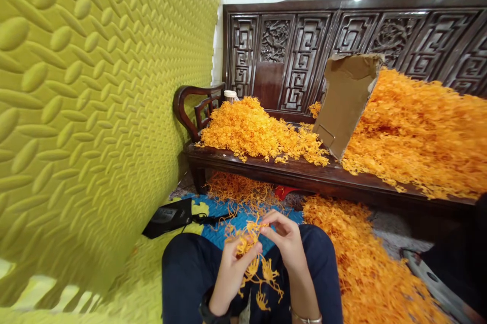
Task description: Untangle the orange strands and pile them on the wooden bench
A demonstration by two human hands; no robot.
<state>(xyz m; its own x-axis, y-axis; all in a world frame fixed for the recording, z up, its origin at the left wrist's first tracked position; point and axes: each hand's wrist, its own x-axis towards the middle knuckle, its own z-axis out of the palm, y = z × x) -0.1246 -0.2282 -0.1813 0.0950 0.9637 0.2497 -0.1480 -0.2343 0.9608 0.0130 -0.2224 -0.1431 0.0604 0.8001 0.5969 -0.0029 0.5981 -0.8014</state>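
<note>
Two hands meet over the person's lap at lower centre, working a tangle of orange strands. At far left, a yellow-green embossed foam panel leans across the view, its lower edge reaching the floor. Just right of its base lies a black pouch on a blue mat. The left hand is closed around a small clump of orange strands, thumb pressed against the fingers, with loose ends hanging down between the dark-trousered knees. The right hand touches the same clump from the other side, its fingertips pinched on a strand; a bracelet circles that wrist. Behind the hands stands a carved dark wooden bench. Its seat carries one orange pile at the left, a torn cardboard sheet propped upright in the middle, and a larger orange heap at the right. More orange strands cover the floor beside the right knee, below the bench edge.
</note>
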